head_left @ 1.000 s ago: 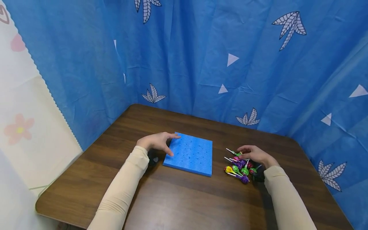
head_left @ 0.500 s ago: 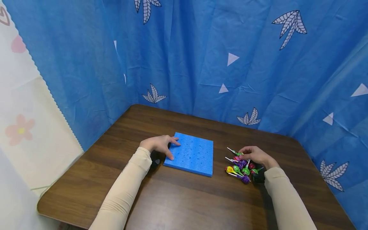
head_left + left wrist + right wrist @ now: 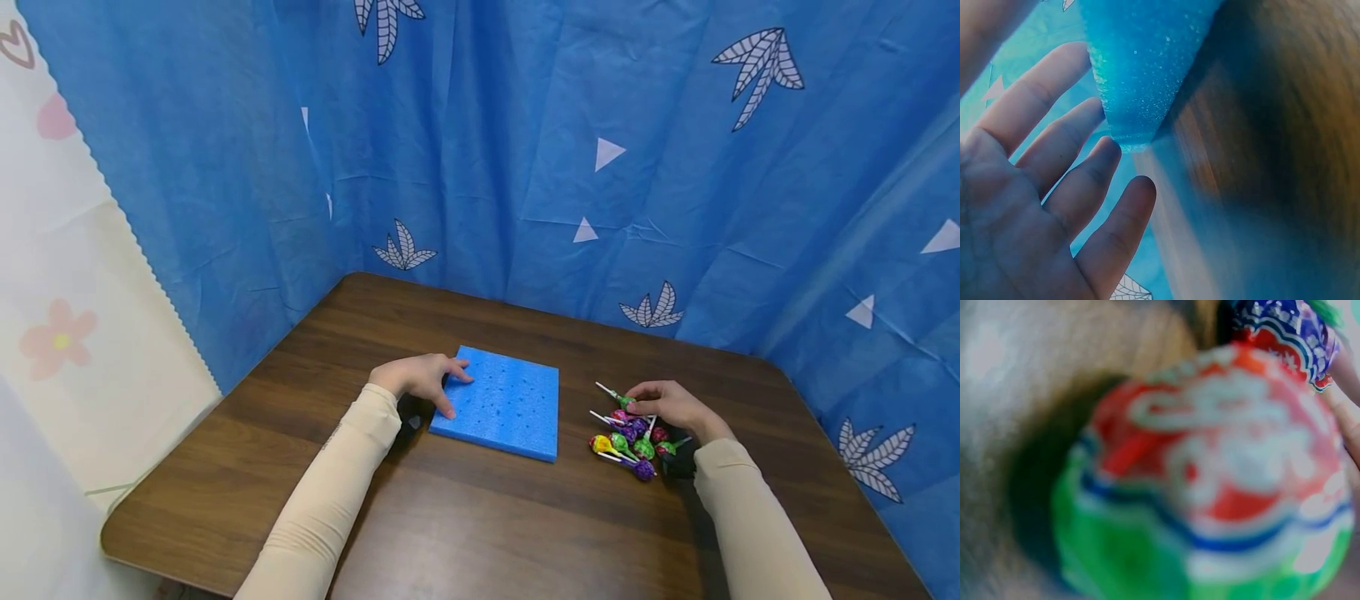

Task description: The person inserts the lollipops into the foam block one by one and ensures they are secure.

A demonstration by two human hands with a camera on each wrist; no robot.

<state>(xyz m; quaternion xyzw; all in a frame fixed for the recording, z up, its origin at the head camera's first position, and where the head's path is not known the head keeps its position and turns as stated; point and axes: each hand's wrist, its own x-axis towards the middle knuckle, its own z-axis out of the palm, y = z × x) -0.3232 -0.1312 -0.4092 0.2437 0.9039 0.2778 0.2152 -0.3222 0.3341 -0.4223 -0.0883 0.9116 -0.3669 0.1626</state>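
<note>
A square blue foam board (image 3: 510,404) with small holes lies mid-table. My left hand (image 3: 416,379) rests at its left edge, thumb and fingers spread over the top. In the left wrist view, fingertips (image 3: 1100,109) touch the side of the foam. On the right, my right hand (image 3: 671,407) reaches over a loose pile of lollipops (image 3: 633,437), its thumb and fingertips pinching the head of a green lollipop (image 3: 624,402) whose white stick points away to the left. A blurred green and red lollipop (image 3: 1210,475) fills the right wrist view, hiding most of the fingers.
Both things lie on a dark wooden table (image 3: 480,525) with rounded corners. A blue curtain (image 3: 525,167) with leaf prints hangs along its back and right sides. A pale flowered cloth (image 3: 97,333) hangs at the left.
My left hand has settled right and lower onto the foam board's edge. My right fingers have closed in on the green lollipop at the back of the pile.
</note>
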